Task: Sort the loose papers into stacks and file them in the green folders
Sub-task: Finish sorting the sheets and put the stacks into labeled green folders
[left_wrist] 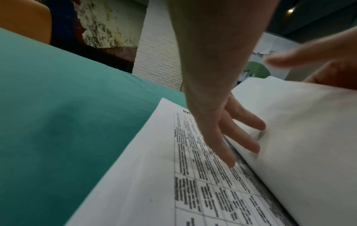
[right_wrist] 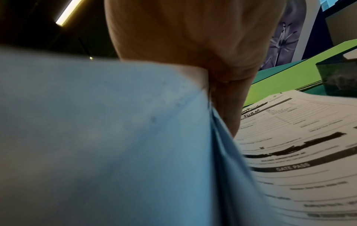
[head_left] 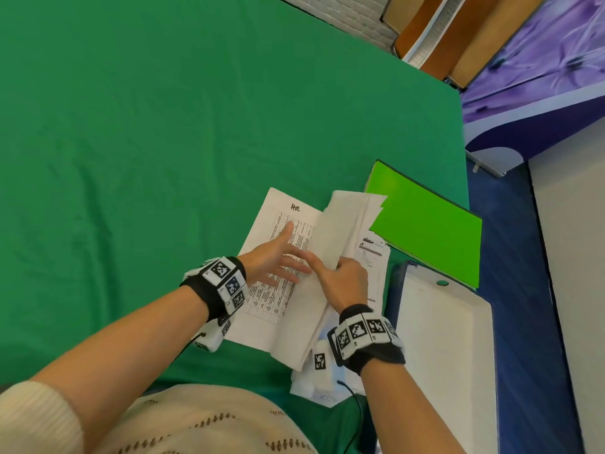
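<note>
A printed table sheet (head_left: pixel 288 244) marked by hand at its top lies on the green tablecloth (head_left: pixel 163 142). My left hand (head_left: pixel 278 260) rests flat on it, fingers straight (left_wrist: pixel 228 152). My right hand (head_left: pixel 343 276) pinches a lifted bundle of white sheets (head_left: pixel 347 224) turned up from the pile, seen as a pale wall of paper (right_wrist: pixel 115 137) in the right wrist view. Under that bundle lies a form sheet (right_wrist: pixel 299 145) headed GATE PASS. A bright green folder (head_left: pixel 429 224) lies shut to the right of the papers.
A white open folder or tray (head_left: pixel 448 355) with a punched hole sits near the right edge of the table. More paper (head_left: pixel 324 385) pokes out under my right wrist. The table's right edge drops to a blue floor (head_left: pixel 523 290).
</note>
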The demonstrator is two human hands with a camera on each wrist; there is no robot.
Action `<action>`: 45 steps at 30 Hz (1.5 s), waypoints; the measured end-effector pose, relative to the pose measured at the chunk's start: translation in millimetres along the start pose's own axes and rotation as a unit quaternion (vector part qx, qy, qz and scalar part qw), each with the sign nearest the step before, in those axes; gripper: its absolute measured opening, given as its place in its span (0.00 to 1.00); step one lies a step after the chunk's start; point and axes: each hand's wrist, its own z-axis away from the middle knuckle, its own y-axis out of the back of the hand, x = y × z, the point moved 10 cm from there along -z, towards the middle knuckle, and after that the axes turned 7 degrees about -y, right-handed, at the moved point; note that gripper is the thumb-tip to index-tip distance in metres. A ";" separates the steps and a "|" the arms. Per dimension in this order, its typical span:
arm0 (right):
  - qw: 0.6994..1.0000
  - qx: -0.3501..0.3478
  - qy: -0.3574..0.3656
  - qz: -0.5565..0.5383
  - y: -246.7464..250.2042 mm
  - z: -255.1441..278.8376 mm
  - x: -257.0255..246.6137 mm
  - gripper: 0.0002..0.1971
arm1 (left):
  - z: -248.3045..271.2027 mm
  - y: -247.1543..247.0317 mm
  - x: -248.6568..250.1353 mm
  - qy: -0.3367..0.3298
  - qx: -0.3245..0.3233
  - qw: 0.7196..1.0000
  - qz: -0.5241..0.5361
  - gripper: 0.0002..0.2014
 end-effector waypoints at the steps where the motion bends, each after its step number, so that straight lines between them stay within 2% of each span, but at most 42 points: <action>1: 1.000 0.006 0.001 0.018 0.7 -1.3 0.1 0.20 | -2.0 4.1 -0.2 -0.006 0.019 0.999 -0.048 0.35; 2: 0.999 0.011 -0.004 0.041 1.8 -3.0 1.9 0.17 | -4.2 15.8 0.3 -0.016 0.059 0.990 -0.126 0.29; 3: 0.998 0.018 -0.013 0.058 3.7 -4.3 4.8 0.15 | -4.9 34.9 1.8 -0.022 0.122 0.965 -0.231 0.23; 4: 0.997 0.022 -0.022 0.065 6.1 -5.4 8.0 0.14 | -1.6 55.8 3.4 -0.016 0.190 0.923 -0.334 0.18; 5: 0.997 0.024 -0.027 0.065 8.7 -5.8 10.3 0.14 | 4.6 72.9 3.3 0.001 0.242 0.886 -0.395 0.16; 6: 0.997 0.026 -0.029 0.064 10.8 -6.2 12.0 0.14 | 9.4 85.1 0.4 0.021 0.268 0.866 -0.422 0.17; 8: 0.997 0.026 -0.030 0.059 11.3 -5.1 15.1 0.15 | 10.8 93.8 -8.2 0.042 0.260 0.863 -0.430 0.17; 10: 0.999 0.021 -0.021 0.031 8.4 -3.8 16.9 0.17 | 7.3 92.8 -9.3 0.028 0.244 0.867 -0.433 0.15; 13: 1.000 0.023 -0.004 -0.001 5.6 -2.5 15.8 0.20 | 7.5 90.0 -4.6 0.008 0.251 0.857 -0.450 0.17; 15: 0.999 0.029 -0.004 -0.026 7.3 -1.3 15.4 0.27 | 8.6 82.4 5.4 -0.020 0.247 0.847 -0.469 0.17; 18: 0.995 0.057 0.019 -0.075 14.1 3.3 11.4 0.43 | 11.4 62.3 30.2 -0.098 0.225 0.832 -0.498 0.19; 19: 0.995 0.064 0.031 -0.071 14.5 3.7 9.9 0.43 | 12.5 53.9 38.9 -0.126 0.212 0.828 -0.503 0.20; 21: 0.998 0.054 0.040 -0.020 7.8 0.9 9.7 0.34 | 13.2 39.3 51.4 -0.175 0.194 0.836 -0.483 0.22; 23: 0.997 0.040 0.046 0.042 1.5 -1.9 10.7 0.19 | 10.8 31.6 54.8 -0.212 0.183 0.880 -0.383 0.24; 25: 0.998 0.037 0.044 0.024 1.5 -2.4 10.7 0.12 | 5.6 26.0 52.0 -0.231 0.163 0.928 -0.242 0.25; 26: 0.999 0.033 0.038 0.005 2.6 -1.7 8.7 0.11 | 1.7 22.2 47.9 -0.229 0.151 0.944 -0.183 0.25; 27: 0.999 0.026 0.024 -0.011 2.1 -1.5 8.1 0.14 | -1.2 17.5 44.0 -0.219 0.138 0.956 -0.136 0.25; 30: 1.000 0.005 -0.010 -0.021 -0.5 -1.0 5.0 0.31 | -5.0 2.8 34.9 -0.174 0.099 0.980 -0.026 0.20; 31: 1.000 0.005 -0.012 -0.022 -0.1 0.0 3.2 0.33 | -6.7 -2.4 29.4 -0.150 0.080 0.985 0.008 0.18; 34: 1.000 0.005 -0.007 -0.021 3.0 3.4 -4.5 0.40 | -12.1 -6.1 9.2 -0.072 0.063 0.993 0.067 0.34; 37: 0.999 0.006 -0.004 -0.048 2.2 1.9 -5.1 0.31 | -17.1 -9.0 -5.4 -0.040 0.017 0.990 0.134 0.39; 39: 1.000 0.008 -0.002 -0.030 -0.7 -2.7 -0.6 0.27 | -18.8 -10.2 -9.4 -0.032 -0.011 0.985 0.167 0.34; 42: 0.999 0.018 -0.008 0.027 -1.1 -10.4 10.5 0.13 | -14.9 14.8 -5.6 -0.042 0.058 0.993 0.091 0.24; 43: 0.999 0.023 -0.009 0.032 0.6 -10.9 13.6 0.12 | -13.8 26.0 -2.4 -0.056 0.083 0.993 0.056 0.22; 45: 0.999 0.038 -0.010 0.009 7.8 -6.3 15.9 0.21 | -12.6 46.8 7.6 -0.104 0.118 0.988 -0.008 0.18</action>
